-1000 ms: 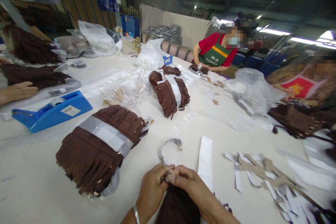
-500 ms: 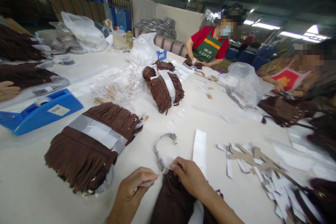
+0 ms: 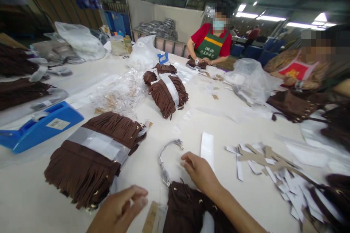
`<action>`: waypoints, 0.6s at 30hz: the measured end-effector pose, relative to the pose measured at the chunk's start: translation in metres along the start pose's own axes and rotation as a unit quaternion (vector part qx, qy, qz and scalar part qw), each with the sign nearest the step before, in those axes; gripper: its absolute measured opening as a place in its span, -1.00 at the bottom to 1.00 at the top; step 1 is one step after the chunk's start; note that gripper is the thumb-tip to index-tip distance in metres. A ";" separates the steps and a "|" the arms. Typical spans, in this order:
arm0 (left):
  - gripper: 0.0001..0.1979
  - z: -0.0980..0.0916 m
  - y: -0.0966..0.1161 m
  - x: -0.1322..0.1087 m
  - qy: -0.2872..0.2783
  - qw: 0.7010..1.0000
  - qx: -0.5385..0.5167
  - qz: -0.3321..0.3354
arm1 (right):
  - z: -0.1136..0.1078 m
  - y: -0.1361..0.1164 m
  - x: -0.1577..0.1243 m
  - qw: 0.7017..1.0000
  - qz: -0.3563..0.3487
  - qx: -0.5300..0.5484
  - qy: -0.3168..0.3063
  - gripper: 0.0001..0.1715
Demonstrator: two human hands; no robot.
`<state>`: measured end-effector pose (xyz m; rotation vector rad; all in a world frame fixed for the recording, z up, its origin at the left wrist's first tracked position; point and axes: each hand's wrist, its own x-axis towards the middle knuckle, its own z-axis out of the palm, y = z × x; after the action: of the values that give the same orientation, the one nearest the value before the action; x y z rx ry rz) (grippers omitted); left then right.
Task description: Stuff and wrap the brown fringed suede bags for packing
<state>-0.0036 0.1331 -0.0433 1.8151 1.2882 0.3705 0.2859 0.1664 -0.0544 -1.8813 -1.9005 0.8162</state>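
Observation:
A dark brown bag [image 3: 186,207] lies at the bottom centre of the table, with a plastic-wrapped strap [image 3: 162,160] curving away from its top. My right hand [image 3: 201,173] hovers just above the bag's top edge, fingers apart and holding nothing. To the left, my left hand [image 3: 123,205] has its fingers curled loosely apart, nothing between them. Between that hand and the bag lies a small brown card in clear plastic [image 3: 151,217]. A fringed brown bag with a clear and white band [image 3: 84,165] rests left of my hands.
A blue tape dispenser [image 3: 46,125] stands at the left. Another banded fringed bag [image 3: 166,93] lies mid-table, beside crumpled clear plastic [image 3: 120,93]. A white strip [image 3: 207,149] and paper scraps [image 3: 273,178] are on the right. Two people work across the table.
Both hands have let go of the strap's wrapping and moved apart, my left hand down and left. The small brown card now shows beside the bag. The camera view has shifted slightly.

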 end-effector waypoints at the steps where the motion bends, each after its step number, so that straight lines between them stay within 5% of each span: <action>1: -0.65 0.000 0.009 0.013 0.047 0.998 0.018 -0.031 | -0.004 0.003 0.009 0.999 -0.013 -0.019 0.040 -0.66; 3: -0.63 0.007 0.024 0.041 0.119 0.989 0.071 -0.045 | -0.010 0.010 0.027 0.994 -0.062 -0.061 0.070 -0.43; 5: -0.57 0.022 0.033 0.068 0.119 0.984 0.127 -0.050 | -0.012 0.017 0.044 0.988 -0.121 -0.087 0.032 -0.28; 11: -0.75 0.056 0.036 0.105 0.117 0.968 0.211 -0.065 | -0.013 0.028 0.061 0.986 -0.159 -0.034 -0.027 -0.59; 15: -0.69 0.063 0.028 0.107 0.144 0.990 0.012 -0.007 | -0.037 0.022 0.043 0.985 -0.170 0.005 -0.036 -0.80; 18: -0.68 0.070 0.025 0.111 0.109 0.960 -0.258 -0.030 | -0.061 0.011 0.026 0.982 -0.183 -0.012 -0.052 -0.78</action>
<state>0.1052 0.1952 -0.0909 1.3168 1.2440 0.8108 0.3307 0.2014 -0.0181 -1.4554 -2.2374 0.7855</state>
